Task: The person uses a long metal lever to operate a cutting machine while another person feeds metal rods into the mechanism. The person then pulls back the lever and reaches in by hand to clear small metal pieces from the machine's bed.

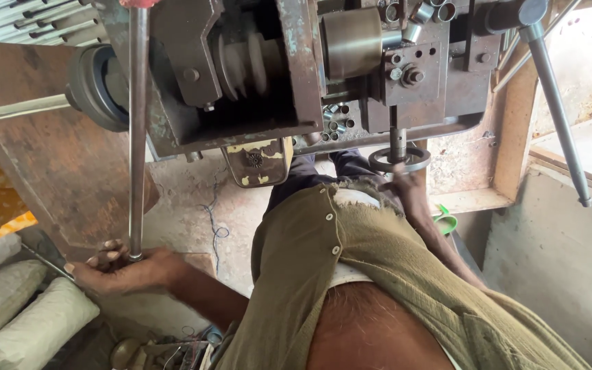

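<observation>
The big rusty machine [296,68] fills the top of the view, and everything is told from it. Far to the left of the machine and low down, grey rolled bundles [15,308] are stacked side by side. A long metal rod [137,130] hangs down from the left part of the machine. Its lower end is held by the left hand [121,268], whose fingers [107,248] are curled around the rod, closed tight on it. A dark round wheel [94,85] is fixed to the left side of the machine, just beside the rod. Under the middle of the machine, a small yellow and black plate [258,163] can be seen. An olive green shirt [364,274] with white buttons is worn by the person below the machine. Under the right part of the machine, a metal ring [399,161] sits around a short shaft. The right hand [405,188] is raised to the ring from below and touches it; it is blurred, so whether it is closed or spread cannot be told. A long grey lever [556,116] slants down from the right side of the machine.
</observation>
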